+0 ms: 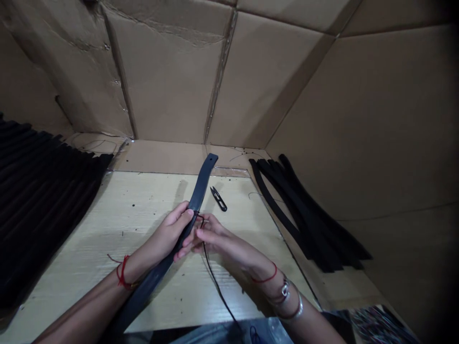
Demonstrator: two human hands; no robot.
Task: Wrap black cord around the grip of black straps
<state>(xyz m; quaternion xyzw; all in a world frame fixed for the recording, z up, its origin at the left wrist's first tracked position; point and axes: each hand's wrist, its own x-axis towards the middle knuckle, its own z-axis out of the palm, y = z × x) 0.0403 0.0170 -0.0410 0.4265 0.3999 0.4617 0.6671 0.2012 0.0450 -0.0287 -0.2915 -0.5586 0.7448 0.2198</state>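
Observation:
My left hand is closed around a long black flat strip, its thumb pressing on a wrap of cord near the strip's far end. That end shows a small hole, and the strip slants down toward my lap. Beside it, my right hand pinches a thin black cord close to the wrap; the cord trails down over the table's front edge. Thread snips with black handles lie on the table just beyond my right hand, touching neither hand.
Many black strips are stacked at the left. Several more black strips lie at the right by the cardboard wall. Cardboard also stands behind the pale table. A bundle of thin coloured strands is at the lower right.

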